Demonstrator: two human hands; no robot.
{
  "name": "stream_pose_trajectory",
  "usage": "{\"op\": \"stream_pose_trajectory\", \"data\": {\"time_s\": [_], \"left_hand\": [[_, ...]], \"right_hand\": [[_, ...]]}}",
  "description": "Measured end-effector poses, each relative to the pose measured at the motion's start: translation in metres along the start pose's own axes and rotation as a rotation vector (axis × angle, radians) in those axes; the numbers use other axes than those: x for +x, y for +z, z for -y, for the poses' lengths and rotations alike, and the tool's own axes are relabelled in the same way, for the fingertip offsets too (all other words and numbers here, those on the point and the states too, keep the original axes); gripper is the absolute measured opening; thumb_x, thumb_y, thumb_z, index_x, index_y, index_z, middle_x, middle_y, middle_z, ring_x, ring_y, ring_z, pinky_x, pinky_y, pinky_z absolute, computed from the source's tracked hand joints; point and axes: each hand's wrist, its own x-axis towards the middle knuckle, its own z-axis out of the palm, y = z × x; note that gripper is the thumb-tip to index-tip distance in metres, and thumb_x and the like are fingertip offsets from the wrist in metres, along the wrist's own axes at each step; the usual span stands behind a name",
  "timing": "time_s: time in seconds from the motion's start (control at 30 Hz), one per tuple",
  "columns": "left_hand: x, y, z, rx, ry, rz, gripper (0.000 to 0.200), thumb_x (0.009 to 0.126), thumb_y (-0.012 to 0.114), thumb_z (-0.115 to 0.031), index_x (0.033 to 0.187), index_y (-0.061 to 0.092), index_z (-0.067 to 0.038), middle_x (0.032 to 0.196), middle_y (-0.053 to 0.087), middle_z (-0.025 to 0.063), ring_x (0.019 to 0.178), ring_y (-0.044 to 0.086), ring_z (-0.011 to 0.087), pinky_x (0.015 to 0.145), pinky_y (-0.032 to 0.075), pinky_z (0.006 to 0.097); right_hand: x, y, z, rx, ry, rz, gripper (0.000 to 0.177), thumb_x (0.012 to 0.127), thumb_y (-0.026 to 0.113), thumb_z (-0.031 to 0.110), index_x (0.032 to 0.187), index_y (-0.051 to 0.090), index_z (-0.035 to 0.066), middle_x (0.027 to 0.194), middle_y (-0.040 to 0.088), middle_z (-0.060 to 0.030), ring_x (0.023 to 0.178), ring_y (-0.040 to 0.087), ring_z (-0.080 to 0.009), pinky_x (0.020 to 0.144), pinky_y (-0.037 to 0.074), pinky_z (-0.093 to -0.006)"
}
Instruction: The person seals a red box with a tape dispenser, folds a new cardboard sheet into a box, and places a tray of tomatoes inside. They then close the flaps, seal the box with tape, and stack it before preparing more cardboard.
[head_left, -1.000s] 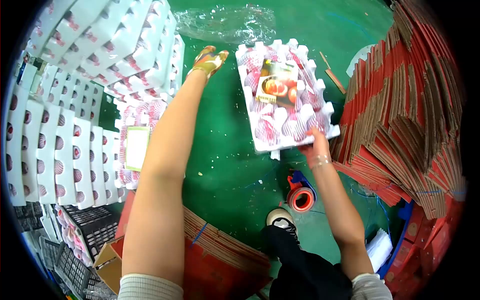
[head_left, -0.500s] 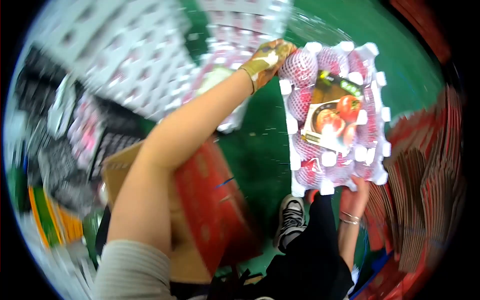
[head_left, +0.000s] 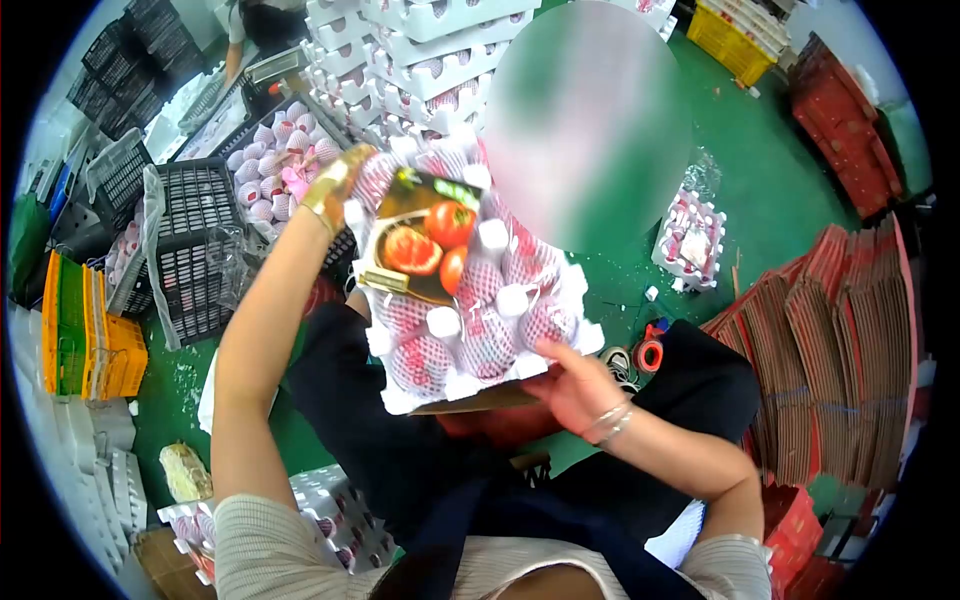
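Your left hand (head_left: 338, 190) and right hand (head_left: 580, 388) are partly open, gripping the tray (head_left: 480, 290) at opposite edges. The card (head_left: 420, 238) lies on the tray's wrapped fruit (head_left: 487, 342).

Sporting pale ribbed short sleeves (head_left: 265, 535), black trousers (head_left: 385, 430), a mottled green-brown glove (head_left: 336, 190), silvery bracelets (head_left: 611, 423) and a black-and-pale sneaker (head_left: 618, 366)!

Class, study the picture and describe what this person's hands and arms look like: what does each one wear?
The left hand wears a mottled olive-and-brown glove. The right hand has no glove, but thin, shiny bracelets circle its wrist. Both arms have pale, finely ribbed short sleeves.
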Motion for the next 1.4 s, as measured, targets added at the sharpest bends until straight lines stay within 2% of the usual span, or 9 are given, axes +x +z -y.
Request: {"op": "stream_pose_trajectory", "data": {"time_s": [0.17, 0.43, 0.7, 0.93, 1.07, 1.17, 1.2, 1.27, 1.4], "left_hand": [[0.051, 0.013, 0.061, 0.241, 0.136, -0.091, 0.011, 0.090, 0.067, -0.013, 0.096, 0.067, -0.004, 0.086, 0.066, 0.0041, 0.075, 0.061, 0.0136, 0.068, 0.050, 0.0284], [0.030, 0.086, 0.079, 0.381, 0.103, 0.099, 0.020, 0.092, 0.067, -0.016, 0.106, 0.069, -0.002, 0.100, 0.069, 0.0029, 0.090, 0.064, 0.0112, 0.078, 0.051, 0.0245], [0.066, 0.084, 0.116, 0.294, 0.024, 0.232, 0.022, 0.091, 0.069, -0.018, 0.105, 0.069, -0.002, 0.099, 0.069, 0.0027, 0.088, 0.064, 0.0110, 0.076, 0.051, 0.0250], [0.074, 0.023, 0.158, 0.239, 0.024, 0.068, 0.022, 0.090, 0.069, -0.018, 0.105, 0.069, -0.002, 0.099, 0.069, 0.0027, 0.087, 0.063, 0.0109, 0.075, 0.051, 0.0250], [0.091, 0.023, 0.161, 0.298, 0.090, 0.048, 0.022, 0.090, 0.069, -0.018, 0.105, 0.069, -0.002, 0.099, 0.069, 0.0027, 0.087, 0.063, 0.0108, 0.075, 0.051, 0.0250], [0.095, 0.022, 0.162, 0.318, 0.110, 0.035, 0.022, 0.090, 0.069, -0.018, 0.105, 0.069, -0.002, 0.098, 0.069, 0.0027, 0.087, 0.063, 0.0107, 0.075, 0.051, 0.0250], [0.094, 0.021, 0.163, 0.323, 0.110, 0.029, 0.022, 0.090, 0.069, -0.018, 0.105, 0.069, -0.002, 0.098, 0.069, 0.0027, 0.087, 0.063, 0.0107, 0.075, 0.051, 0.0250], [0.091, 0.023, 0.164, 0.332, 0.119, 0.025, 0.022, 0.090, 0.069, -0.018, 0.105, 0.069, -0.002, 0.098, 0.069, 0.0027, 0.087, 0.063, 0.0107, 0.075, 0.051, 0.0250], [0.088, 0.023, 0.162, 0.337, 0.128, 0.012, 0.022, 0.090, 0.069, -0.018, 0.105, 0.069, -0.002, 0.098, 0.069, 0.0027, 0.086, 0.063, 0.0106, 0.075, 0.051, 0.0250]], "right_hand": [[0.025, -0.032, -0.053, 0.135, 0.035, -0.154, 0.037, 0.086, 0.065, 0.014, 0.121, 0.055, 0.006, 0.119, 0.062, -0.0102, 0.113, 0.057, -0.0267, 0.102, 0.043, -0.0460], [-0.034, -0.041, -0.063, 0.236, 0.017, -0.244, 0.031, 0.087, 0.060, 0.011, 0.116, 0.054, 0.002, 0.114, 0.061, -0.0159, 0.110, 0.059, -0.0329, 0.099, 0.046, -0.0518], [-0.032, -0.077, -0.061, 0.114, 0.109, -0.312, 0.049, 0.086, 0.065, 0.027, 0.128, 0.051, 0.004, 0.124, 0.060, -0.0169, 0.117, 0.056, -0.0354, 0.107, 0.038, -0.0483], [-0.010, -0.048, -0.033, -0.184, 0.317, -0.290, 0.073, 0.086, 0.068, 0.047, 0.134, 0.044, -0.003, 0.126, 0.054, -0.0287, 0.109, 0.060, -0.0418, 0.090, 0.052, -0.0435], [-0.030, -0.052, 0.000, -0.518, 0.507, -0.226, 0.091, 0.087, 0.045, 0.073, 0.132, 0.045, -0.006, 0.120, 0.059, -0.0308, 0.103, 0.064, -0.0354, 0.088, 0.053, -0.0410], [-0.080, -0.008, 0.032, -1.825, 0.036, -0.351, 0.064, 0.086, 0.065, 0.049, 0.123, 0.051, -0.001, 0.110, 0.063, -0.0226, 0.095, 0.065, -0.0367, 0.080, 0.053, -0.0397], [-0.079, -0.009, 0.028, -1.823, 0.058, -0.342, 0.064, 0.086, 0.065, 0.049, 0.123, 0.051, -0.001, 0.110, 0.063, -0.0226, 0.095, 0.065, -0.0367, 0.080, 0.053, -0.0397], [-0.076, -0.009, 0.017, -2.071, -0.835, -0.096, 0.047, 0.082, 0.072, 0.031, 0.114, 0.052, 0.001, 0.105, 0.060, -0.0202, 0.094, 0.062, -0.0383, 0.078, 0.051, -0.0413], [-0.020, -0.007, 0.024, -1.852, -0.888, -0.041, 0.041, 0.082, 0.069, 0.019, 0.115, 0.051, 0.002, 0.103, 0.058, -0.0194, 0.101, 0.059, -0.0377, 0.084, 0.049, -0.0440]]}}
